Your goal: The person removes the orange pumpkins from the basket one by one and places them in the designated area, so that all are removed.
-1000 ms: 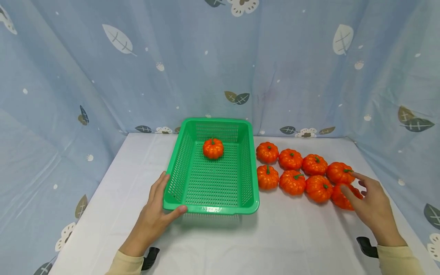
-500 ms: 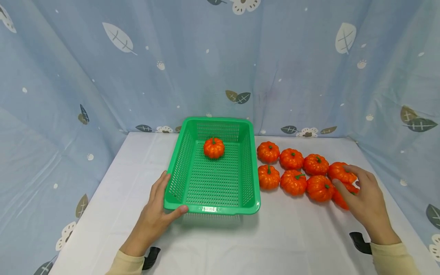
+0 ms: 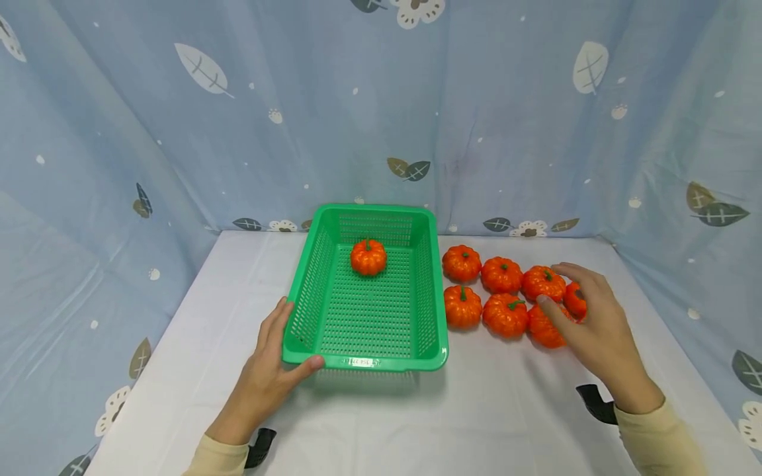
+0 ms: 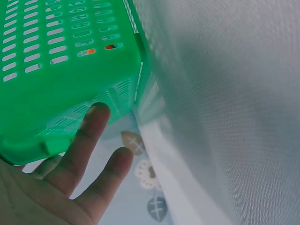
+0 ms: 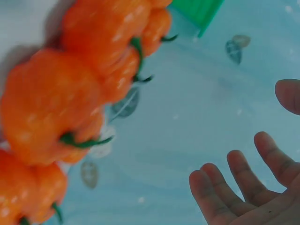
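Observation:
My left hand (image 3: 270, 377) rests at the near left corner of a green plastic basket (image 3: 369, 363), thumb on the front rim and fingers along the left side. The left wrist view shows the basket wall (image 4: 56, 89) beside extended fingers (image 4: 86, 140). Inside the basket, toward the back, sits one small orange pumpkin (image 3: 368, 258). My right hand (image 3: 604, 330) is spread above the right end of two rows of pumpkins (image 3: 505, 316), holding nothing; it hides part of those beneath. In the right wrist view, pumpkins (image 5: 51, 103) with green stems lie apart from its fingers (image 5: 246, 180).
A white cloth covers the table (image 3: 476, 416). Blue patterned curtain (image 3: 333, 119) surrounds it at the back and sides. The nearest pumpkins stand close beside the basket's right wall. A black strap piece (image 3: 597, 404) shows at my right wrist.
My right hand has moved left across the right end of the pumpkin rows, its fingers still spread. The left hand, the basket and the pumpkin inside have stayed in place.

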Available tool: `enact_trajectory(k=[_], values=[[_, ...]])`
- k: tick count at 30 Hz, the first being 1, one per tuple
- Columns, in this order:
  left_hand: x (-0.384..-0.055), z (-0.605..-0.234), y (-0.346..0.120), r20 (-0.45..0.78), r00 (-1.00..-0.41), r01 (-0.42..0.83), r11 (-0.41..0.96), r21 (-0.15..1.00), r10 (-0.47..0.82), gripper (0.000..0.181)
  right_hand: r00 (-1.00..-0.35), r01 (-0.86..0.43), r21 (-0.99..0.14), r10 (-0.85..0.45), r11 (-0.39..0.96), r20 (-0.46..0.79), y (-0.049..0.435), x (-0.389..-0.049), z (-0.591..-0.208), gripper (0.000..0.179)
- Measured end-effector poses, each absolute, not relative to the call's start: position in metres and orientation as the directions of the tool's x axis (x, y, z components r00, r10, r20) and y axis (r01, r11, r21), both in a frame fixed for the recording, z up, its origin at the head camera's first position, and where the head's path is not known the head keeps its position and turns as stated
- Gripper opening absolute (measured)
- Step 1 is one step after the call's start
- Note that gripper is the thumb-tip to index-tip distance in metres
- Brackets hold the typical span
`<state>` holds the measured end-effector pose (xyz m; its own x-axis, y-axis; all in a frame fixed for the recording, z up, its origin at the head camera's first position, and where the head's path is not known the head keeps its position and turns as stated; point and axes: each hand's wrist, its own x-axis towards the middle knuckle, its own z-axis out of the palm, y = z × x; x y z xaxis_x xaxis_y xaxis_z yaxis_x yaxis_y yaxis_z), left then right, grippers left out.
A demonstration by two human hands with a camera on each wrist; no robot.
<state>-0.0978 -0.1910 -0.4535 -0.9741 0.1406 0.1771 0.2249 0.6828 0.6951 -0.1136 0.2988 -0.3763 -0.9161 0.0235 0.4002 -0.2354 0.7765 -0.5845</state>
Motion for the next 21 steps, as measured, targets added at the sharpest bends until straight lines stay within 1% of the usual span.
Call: enact_trajectory(k=[8, 16, 21], values=[[-0.097, -0.454, -0.191, 0.182, -0.974, 0.225, 0.681, 0.697, 0.135, 0.105, -0.900, -0.356, -0.573, -0.107, 0.738, 0.422, 0.256, -0.119, -0.369, 0.055], [-0.096, -0.454, -0.192, 0.185, -0.974, 0.225, 0.676, 0.702, 0.132, 0.105, -0.888, -0.439, -0.585, -0.232, 0.682, 0.397, 0.215, -0.127, -0.360, 0.056], [-0.097, -0.454, -0.191, 0.179, -0.974, 0.226, 0.672, 0.705, 0.139, 0.104, -0.876, -0.473, -0.590, -0.277, 0.655, 0.395, 0.196, -0.134, -0.351, 0.058]])
